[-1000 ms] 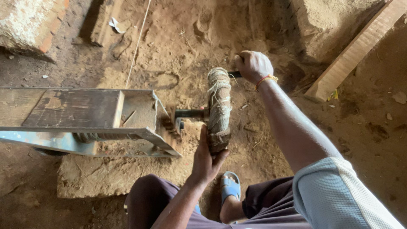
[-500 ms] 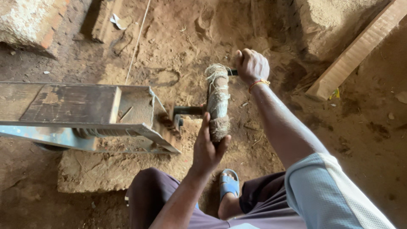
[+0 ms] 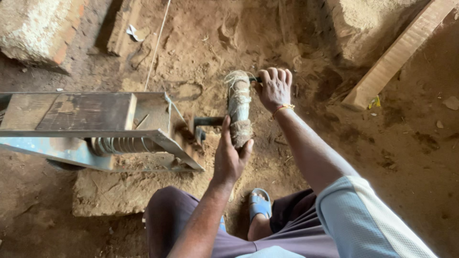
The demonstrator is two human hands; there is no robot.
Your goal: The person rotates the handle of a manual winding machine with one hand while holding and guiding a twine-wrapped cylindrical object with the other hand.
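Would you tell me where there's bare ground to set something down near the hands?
Bare dirt lies right of the right hand, below the wooden plank. It is crowded where the left hand grips the fibre-wrapped roll beside the metal frame.

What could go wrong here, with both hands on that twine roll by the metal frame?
The left hand cups the near end of the twine roll, close to the metal frame; fingers might get pinched. Loose strands at the far end lie beside the right hand and could snag it. The sandalled foot sits just below; a dropped roll may hit it.
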